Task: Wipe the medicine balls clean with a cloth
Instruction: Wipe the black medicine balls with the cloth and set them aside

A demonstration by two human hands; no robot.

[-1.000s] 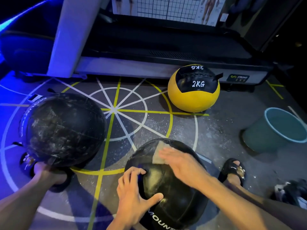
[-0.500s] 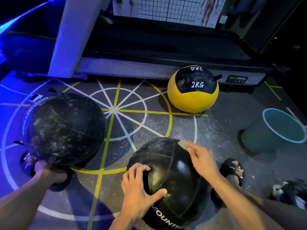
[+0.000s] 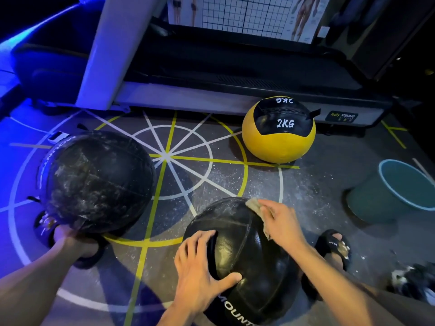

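- Presently, three medicine balls are counted on the floor: a near black ball, a dusty black ball to its left, and a yellow 2KG ball beyond it, against the treadmill base.
- One cloth, one green bucket to the right of the near black ball, and two sandalled feet are noted.
- The cloth is found on the upper right shoulder of the near black ball, pressed there under the curled fingers of the right hand.
- The left hand is laid spread on the near side of the same ball, thumb stretched out to the right.
- White smears are seen on the far top of the near black ball, beside the cloth.
- Most of the cloth is hidden under the right hand; the lettering on the near black ball is cut off at the lower edge; the dark bundle at the right of that ball cannot be made out.
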